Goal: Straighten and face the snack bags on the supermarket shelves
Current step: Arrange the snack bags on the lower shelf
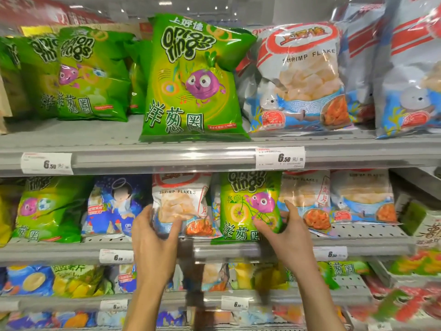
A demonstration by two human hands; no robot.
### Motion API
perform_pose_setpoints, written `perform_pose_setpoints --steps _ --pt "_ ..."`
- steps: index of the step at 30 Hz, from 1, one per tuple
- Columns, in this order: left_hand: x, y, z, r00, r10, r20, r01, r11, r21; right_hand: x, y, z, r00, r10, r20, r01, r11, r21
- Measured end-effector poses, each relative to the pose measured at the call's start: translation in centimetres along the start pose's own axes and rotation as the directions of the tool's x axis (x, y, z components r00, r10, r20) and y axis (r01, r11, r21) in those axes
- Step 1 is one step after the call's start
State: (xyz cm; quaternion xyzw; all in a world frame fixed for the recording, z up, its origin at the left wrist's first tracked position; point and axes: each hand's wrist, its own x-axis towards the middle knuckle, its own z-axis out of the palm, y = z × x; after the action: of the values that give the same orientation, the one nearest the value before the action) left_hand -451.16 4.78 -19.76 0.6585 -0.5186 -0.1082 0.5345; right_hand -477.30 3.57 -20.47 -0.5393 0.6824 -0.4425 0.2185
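Both hands on the second shelf (358, 231), roughly 6 o'clock of frame. Left hand (152, 237) grips the lower left corner of a white Shrimp Flakes bag (183, 201): thumb across the front, fingers curled behind its left edge. Right hand (284, 232) holds the green Onion Rings bag (248, 201) at its lower right: thumb on the front, fingers wrapped round the right edge, pressed together. The two bags stand upright, touching side by side, fronts facing out, Onion Rings at 3 o'clock of Shrimp Flakes. At 12 o'clock, top shelf: a large Onion Rings bag (191, 80) standing forward at the shelf lip, a large Shrimp Flakes bag (300, 77) just beside it at 3 o'clock.
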Motion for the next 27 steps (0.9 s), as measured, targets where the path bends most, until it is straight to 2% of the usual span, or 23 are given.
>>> perform_pose_setpoints --steps 5,10,15,19,23,27 --pt "4.3 -1.7 0.5 0.976 -0.061 0.209 0.066 0.998 -0.017 2.9 -0.6 0.7 0.996 0.039 0.082 -0.046 0.995 0.089" --pt "6.6 -2.8 0.1 0.900 -0.174 0.400 0.208 0.977 -0.043 4.6 -0.1 1.2 0.972 0.049 0.231 -0.087 0.984 0.158" --pt "7.9 -2.7 0.0 0.844 -0.147 0.516 0.235 0.966 -0.108 4.8 -0.2 1.3 0.970 0.035 0.239 -0.085 0.976 0.202" --pt "7.5 -3.1 0.0 0.846 -0.151 0.511 0.286 0.938 -0.196 4.4 -0.8 0.5 0.981 -0.013 0.194 -0.018 0.987 0.158" --pt "6.3 -2.9 0.5 0.902 -0.119 0.416 0.244 0.934 -0.261 4.0 -0.9 -1.7 0.994 -0.052 0.096 0.038 0.990 0.138" --pt "4.9 -1.3 2.3 0.946 -0.082 0.313 0.175 0.943 -0.282 2.8 0.1 -5.0 0.999 -0.031 -0.021 0.033 0.991 0.130"
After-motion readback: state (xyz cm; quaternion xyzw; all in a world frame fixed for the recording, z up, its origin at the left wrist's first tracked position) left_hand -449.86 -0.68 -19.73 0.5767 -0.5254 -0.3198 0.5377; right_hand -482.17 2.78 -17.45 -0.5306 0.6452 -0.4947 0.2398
